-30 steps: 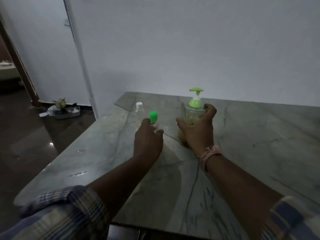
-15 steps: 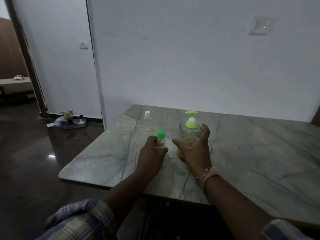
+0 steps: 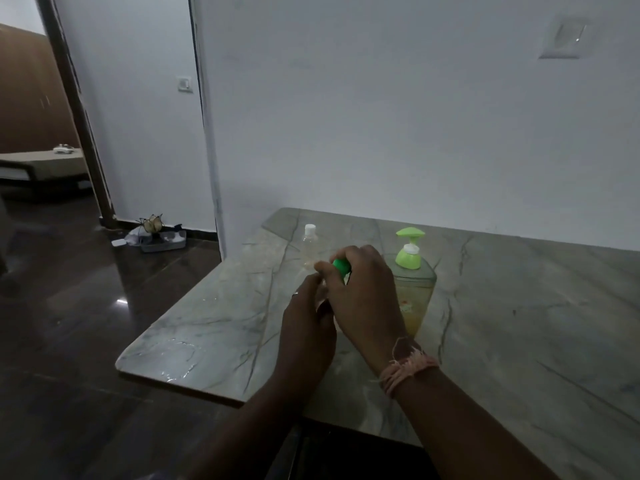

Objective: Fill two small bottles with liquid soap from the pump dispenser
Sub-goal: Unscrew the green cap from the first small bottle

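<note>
Marble, grey-green and veined, makes up the table [image 3: 519, 323] pushed against a plain white wall [image 3: 381, 116], with dark glossy floor [image 3: 69, 341] spreading off to the left toward an open doorway [image 3: 41, 116]. On that floor, by the wall's corner, sits a small tray of clutter [image 3: 157, 233]. A wall switch [image 3: 185, 84] shows beside the door frame.

On the table, the pump dispenser [image 3: 414, 282] stands upright with its pale green pump head, yellowish soap low inside it; the right hand [image 3: 363, 292] partly blocks its left side. That hand's fingers are curled over the green cap [image 3: 341, 266] of 1 small bottle, gripping it from above. The left hand [image 3: 306, 327] wraps the bottle's body just below, hiding it almost wholly, and both hands hold it above the table, left of the dispenser. A frayed thread band [image 3: 405, 368] circles the right wrist.

Farther back stands the 2nd small bottle [image 3: 309, 247], clear with a white cap, apart from both hands.
</note>
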### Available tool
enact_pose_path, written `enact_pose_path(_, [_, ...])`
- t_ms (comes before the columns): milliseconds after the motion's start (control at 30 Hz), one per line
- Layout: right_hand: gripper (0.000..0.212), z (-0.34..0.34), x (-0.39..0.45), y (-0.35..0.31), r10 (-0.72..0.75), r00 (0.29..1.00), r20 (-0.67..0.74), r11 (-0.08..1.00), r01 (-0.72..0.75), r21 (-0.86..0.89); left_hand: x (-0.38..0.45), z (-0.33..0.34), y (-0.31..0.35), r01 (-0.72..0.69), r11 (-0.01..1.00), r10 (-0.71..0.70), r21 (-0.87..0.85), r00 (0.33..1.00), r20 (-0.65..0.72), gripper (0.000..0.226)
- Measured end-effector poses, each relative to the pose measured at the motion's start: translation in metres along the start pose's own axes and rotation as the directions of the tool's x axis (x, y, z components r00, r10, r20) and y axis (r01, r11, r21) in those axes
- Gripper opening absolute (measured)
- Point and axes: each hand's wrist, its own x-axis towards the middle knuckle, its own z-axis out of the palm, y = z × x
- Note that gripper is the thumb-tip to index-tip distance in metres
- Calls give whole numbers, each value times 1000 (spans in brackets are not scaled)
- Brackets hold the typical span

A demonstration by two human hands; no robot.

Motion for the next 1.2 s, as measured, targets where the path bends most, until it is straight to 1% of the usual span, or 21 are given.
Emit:
enact_pose_path(100, [18,-2,6,7,13,999,43,996,-17,91,0,1,-4,26,1000,-25,-10,999,24,34])
enact_pose_path(200, [9,-11,14,11,-23,985,170,982,-10,188,2,-1,-4,78,994,-72,-73,995,76,27])
enact_pose_path(267, [25,-19,19,12,-63,951,302,967,-17,254,3,-3,-2,115,984,-102,-137,989,104,22])
enact_pose_path(333, [48,-25,25,11,-87,894,439,949,-60,310,2,-5,-2,147,978,-132,-148,986,105,19])
enact_pose_path(367, [55,-26,27,9,-79,879,471,950,-77,302,1,-5,-2,162,977,-149,-140,984,96,19])
enact_pose_path(400, [55,-25,29,6,-56,883,466,961,-79,264,2,-5,-3,171,977,-161,-128,984,81,19])
enact_pose_path(500, [42,-22,36,1,40,949,311,997,-59,51,3,-3,-4,191,979,-186,-72,980,64,22])
enact_pose_path(567, [31,-18,39,1,17,953,301,999,-4,-44,3,-2,-5,195,979,-192,-50,980,54,23])
enact_pose_path(633, [17,-15,44,4,-14,936,351,999,26,-29,4,-3,-6,200,979,-199,-37,980,28,20])
enact_pose_path(733, [17,-15,48,5,-16,904,428,1000,20,-4,5,0,-8,222,975,-222,-19,975,18,20])
enact_pose_path(800, [22,-13,47,4,9,894,448,998,21,-61,5,1,-9,224,975,-224,-11,974,26,22])
enact_pose_path(867, [12,-12,45,4,-32,871,490,996,66,-53,5,1,-10,223,975,-223,0,975,27,23])
enact_pose_path(900, [18,-14,45,3,-66,844,532,996,85,-11,5,1,-10,227,974,-227,1,974,28,23])
enact_pose_path(933, [31,-16,46,3,-93,816,571,995,91,32,5,0,-9,231,973,-231,0,972,28,23])
enact_pose_path(967, [38,-18,47,2,-98,799,593,995,78,58,5,0,-9,234,972,-234,1,972,27,24])
enact_pose_path(1000, [37,-19,48,1,-87,810,580,996,69,54,5,0,-8,231,973,-231,5,973,23,24])
enact_pose_path(1033, [31,-18,49,0,-73,840,538,997,67,30,5,0,-8,227,974,-228,8,974,16,25])
enact_pose_path(1067, [26,-15,49,-1,-52,874,483,997,69,-19,5,1,-8,227,974,-227,12,974,12,25])
enact_pose_path(1100, [26,-12,50,-1,-20,895,446,996,58,-71,4,1,-8,228,974,-228,17,974,13,25])
enact_pose_path(1167, [26,-7,50,0,8,889,459,995,38,-90,4,1,-7,228,973,-228,26,974,12,23])
enact_pose_path(1200, [20,-6,51,1,2,878,479,997,32,-63,4,1,-7,229,973,-229,24,973,4,21])
